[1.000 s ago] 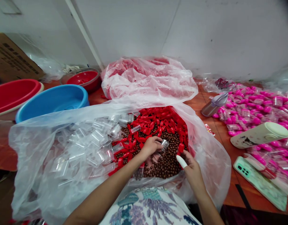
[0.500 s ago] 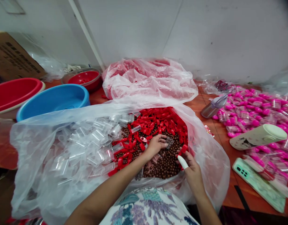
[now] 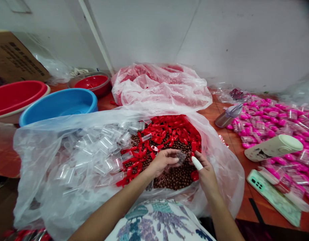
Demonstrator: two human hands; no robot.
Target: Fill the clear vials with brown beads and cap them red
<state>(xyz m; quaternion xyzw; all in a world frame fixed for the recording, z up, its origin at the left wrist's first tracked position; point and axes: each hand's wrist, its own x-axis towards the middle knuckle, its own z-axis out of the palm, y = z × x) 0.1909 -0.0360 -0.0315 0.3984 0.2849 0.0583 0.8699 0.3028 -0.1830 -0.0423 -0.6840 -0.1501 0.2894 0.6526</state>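
Note:
My left hand (image 3: 164, 162) pinches a small clear plastic tube (image 3: 181, 158) above brown beads (image 3: 172, 179). Close by on the right, my right hand (image 3: 204, 169), a white cover on its thumb, has its fingers around a red plastic cap (image 3: 194, 146). The tube and the cap are apart. More red caps (image 3: 169, 129) lie over the beads at the back. To the left spreads a heap of clear tubes (image 3: 101, 144), all on a translucent plastic sheet (image 3: 223, 177).
A blue basin (image 3: 59, 103) and a red basin (image 3: 18, 95) stand at the left. Behind is a bag of red pieces (image 3: 159, 87). On the right are pink-capped tubes (image 3: 275, 117), a cream bottle (image 3: 272, 148), a grey bottle (image 3: 227, 115) and a phone (image 3: 275, 197).
My left hand has drawn slightly back towards me with the clear tube. The red cap in my right hand has tipped more upright. The whole view has shifted a little.

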